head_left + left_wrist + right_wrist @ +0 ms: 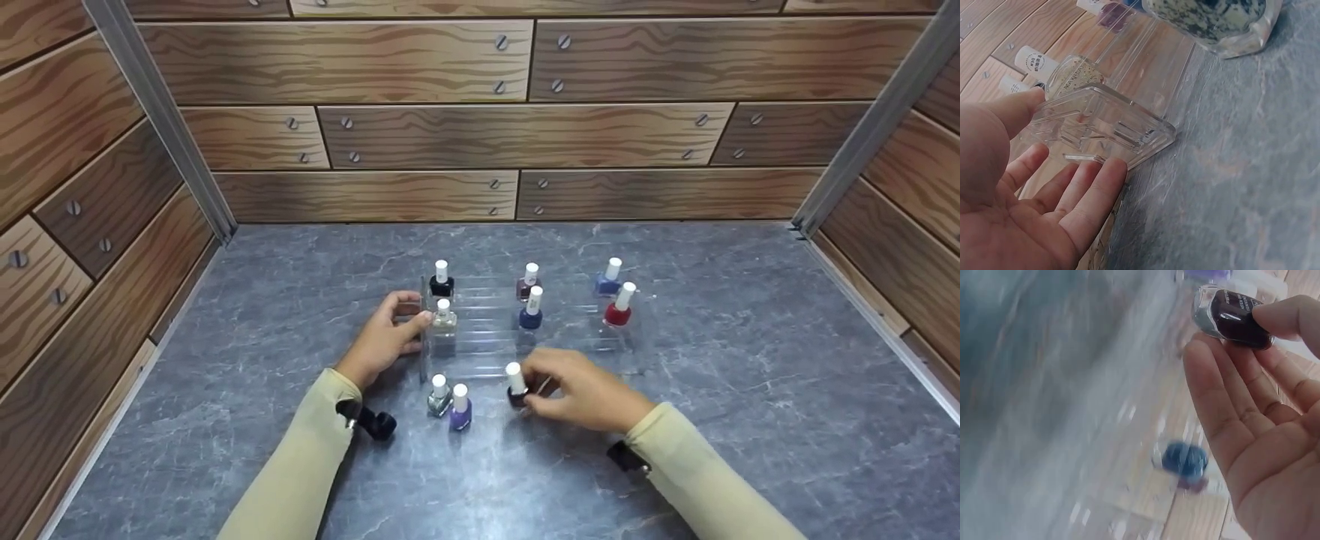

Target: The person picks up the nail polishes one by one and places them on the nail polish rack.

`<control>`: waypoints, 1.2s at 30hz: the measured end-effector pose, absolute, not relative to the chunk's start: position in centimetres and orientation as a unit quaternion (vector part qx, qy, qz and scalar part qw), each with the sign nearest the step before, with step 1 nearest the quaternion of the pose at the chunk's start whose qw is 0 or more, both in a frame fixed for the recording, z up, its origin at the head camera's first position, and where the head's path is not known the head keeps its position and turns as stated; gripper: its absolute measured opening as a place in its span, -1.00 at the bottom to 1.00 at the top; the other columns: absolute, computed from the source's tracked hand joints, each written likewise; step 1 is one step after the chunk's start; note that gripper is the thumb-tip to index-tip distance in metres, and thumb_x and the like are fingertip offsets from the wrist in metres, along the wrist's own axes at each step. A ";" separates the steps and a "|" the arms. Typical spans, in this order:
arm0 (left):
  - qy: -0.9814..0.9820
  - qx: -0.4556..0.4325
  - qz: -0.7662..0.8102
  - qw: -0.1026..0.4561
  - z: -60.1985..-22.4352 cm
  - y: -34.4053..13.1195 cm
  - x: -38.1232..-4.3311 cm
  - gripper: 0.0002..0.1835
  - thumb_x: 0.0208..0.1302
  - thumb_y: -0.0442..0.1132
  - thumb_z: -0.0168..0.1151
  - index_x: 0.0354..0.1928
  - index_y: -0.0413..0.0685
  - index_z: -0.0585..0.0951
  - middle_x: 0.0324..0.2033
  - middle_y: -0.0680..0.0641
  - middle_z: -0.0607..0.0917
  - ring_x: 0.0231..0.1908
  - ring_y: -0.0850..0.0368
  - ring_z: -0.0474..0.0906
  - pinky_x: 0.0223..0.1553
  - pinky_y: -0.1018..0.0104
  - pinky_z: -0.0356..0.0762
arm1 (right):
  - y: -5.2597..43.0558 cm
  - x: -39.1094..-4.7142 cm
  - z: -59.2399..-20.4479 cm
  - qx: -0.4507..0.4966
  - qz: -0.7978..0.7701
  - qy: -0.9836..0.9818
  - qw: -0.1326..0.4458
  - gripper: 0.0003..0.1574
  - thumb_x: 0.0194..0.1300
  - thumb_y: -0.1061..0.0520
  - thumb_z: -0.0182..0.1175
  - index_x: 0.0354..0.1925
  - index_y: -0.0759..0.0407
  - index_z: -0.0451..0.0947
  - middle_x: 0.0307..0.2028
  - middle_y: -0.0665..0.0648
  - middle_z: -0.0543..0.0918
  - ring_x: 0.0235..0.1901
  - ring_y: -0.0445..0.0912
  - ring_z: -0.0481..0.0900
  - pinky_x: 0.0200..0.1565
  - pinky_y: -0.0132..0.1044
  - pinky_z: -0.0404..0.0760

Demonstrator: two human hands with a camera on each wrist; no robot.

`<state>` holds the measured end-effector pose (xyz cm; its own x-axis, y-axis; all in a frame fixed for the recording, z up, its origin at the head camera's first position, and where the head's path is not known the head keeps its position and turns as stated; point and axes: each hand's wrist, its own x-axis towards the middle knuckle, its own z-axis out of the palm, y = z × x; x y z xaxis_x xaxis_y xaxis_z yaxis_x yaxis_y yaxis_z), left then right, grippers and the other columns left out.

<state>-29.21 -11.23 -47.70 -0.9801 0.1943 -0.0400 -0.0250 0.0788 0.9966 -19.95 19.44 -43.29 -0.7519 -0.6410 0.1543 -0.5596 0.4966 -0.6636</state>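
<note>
My left hand (pixel 381 339) holds the left end of a clear plastic rack (pixel 480 341), thumb at its upper edge and fingers against the end panel (pixel 1100 126). My right hand (pixel 577 390) pinches a dark nail polish bottle (pixel 1238 318) with a white cap, thumb on one side and fingers on the other, in front of the rack. To its left stand a glittery grey-green nail polish (pixel 439 397) and a purple nail polish (pixel 460 414). On the rack's left end are a black bottle (pixel 442 285) and a pale glittery bottle (pixel 444 322).
Mid-rack stand a mauve bottle (pixel 528 286) and a dark blue bottle (pixel 531 318). A lighter blue bottle (pixel 608 283) and a red bottle (pixel 618 313) occupy its right part. Wood-patterned walls (pixel 420 135) enclose the grey marbled table (pixel 750 360) at the back and sides.
</note>
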 end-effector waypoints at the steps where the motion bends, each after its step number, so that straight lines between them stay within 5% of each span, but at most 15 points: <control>1: 0.730 0.059 0.676 0.081 -47.7 -11.2 -29.2 -0.53 0.46 -0.23 0.31 0.32 -0.11 0.42 0.25 -0.28 0.52 0.08 -0.12 0.60 0.05 0.04 0.75 | 19.9 -20.0 -43.1 -0.344 -0.362 0.865 0.052 -0.80 0.30 0.32 0.33 -0.14 0.08 0.61 -0.17 -0.05 0.67 -0.19 -0.16 0.68 -0.09 -0.34 0.77; 9: 0.727 0.062 0.678 0.089 -47.5 -11.2 -29.1 -0.53 0.46 -0.24 0.30 0.33 -0.08 0.43 0.25 -0.25 0.52 0.10 -0.14 0.61 0.06 0.05 0.75 | 24.5 -21.2 -41.4 -0.305 -0.398 0.865 0.013 -0.70 0.29 0.36 0.34 -0.06 0.06 0.63 -0.15 -0.01 0.71 -0.21 -0.10 0.69 -0.12 -0.23 0.79; 17: 0.721 0.073 0.683 0.096 -47.7 -11.3 -29.3 -0.50 0.48 -0.22 0.29 0.35 -0.11 0.39 0.26 -0.29 0.48 0.10 -0.13 0.58 0.08 0.04 0.74 | 28.9 -21.7 -39.8 -0.226 -0.327 0.918 -0.015 -0.73 0.29 0.33 0.34 -0.08 0.05 0.64 -0.19 -0.03 0.68 -0.22 -0.11 0.66 -0.20 -0.32 0.77; 26: 0.716 0.061 0.689 0.094 -47.8 -11.4 -29.2 -0.53 0.47 -0.24 0.29 0.33 -0.09 0.41 0.26 -0.27 0.50 0.10 -0.13 0.59 0.05 0.08 0.75 | 29.7 -22.5 -40.6 -0.200 -0.222 0.954 -0.028 -0.81 0.26 0.27 0.40 -0.16 0.11 0.66 -0.25 -0.01 0.69 -0.24 -0.12 0.61 -0.14 -0.12 0.68; 36: 0.713 0.060 0.692 0.094 -47.9 -11.5 -29.4 -0.51 0.46 -0.26 0.30 0.34 -0.10 0.42 0.26 -0.26 0.51 0.12 -0.11 0.58 0.06 0.08 0.75 | 30.4 -22.9 -41.6 -0.192 -0.199 0.961 -0.024 -0.78 0.20 0.26 0.47 -0.19 0.05 0.70 -0.28 -0.01 0.76 -0.36 -0.13 0.59 -0.30 -0.17 0.61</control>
<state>-29.36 -11.46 -47.91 -0.9750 0.2164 -0.0506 -0.0441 0.0347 0.9984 -22.90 30.37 -41.56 -0.9255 -0.3586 0.1221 -0.3776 0.8477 -0.3727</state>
